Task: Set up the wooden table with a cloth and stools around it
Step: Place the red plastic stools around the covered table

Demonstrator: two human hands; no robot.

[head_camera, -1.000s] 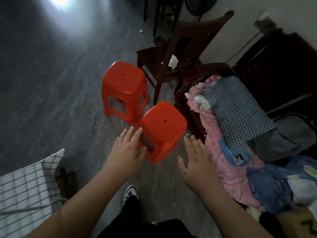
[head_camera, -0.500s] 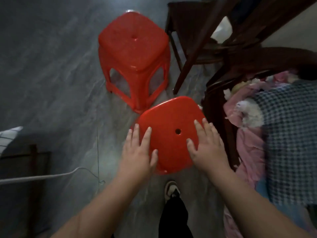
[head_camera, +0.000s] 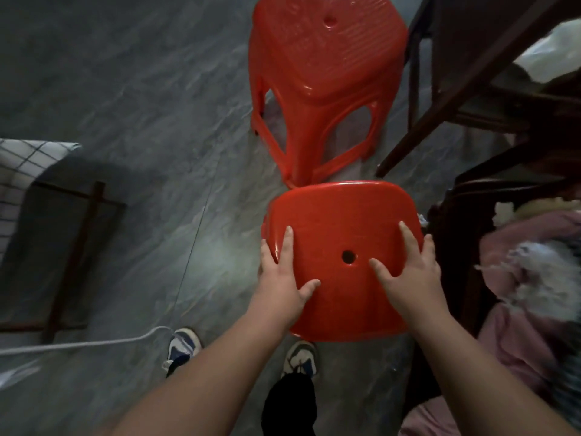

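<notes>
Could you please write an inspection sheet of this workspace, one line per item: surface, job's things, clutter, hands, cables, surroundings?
Surface: grey stone-pattern floor; no scraps seen on it.
Job's things: near red stool, seen from above under both hands; second red stool stands upright just beyond it; checked cloth already over the wooden table at left.
Clutter: pink and grey bedding piled at right.
Hands: left hand on the seat's left edge, fingers over the rim; right hand on its right edge, likewise.
Cables: white cord across the floor near the left shoe; thin line above it.
Surroundings: dark wooden chair at upper right.
</notes>
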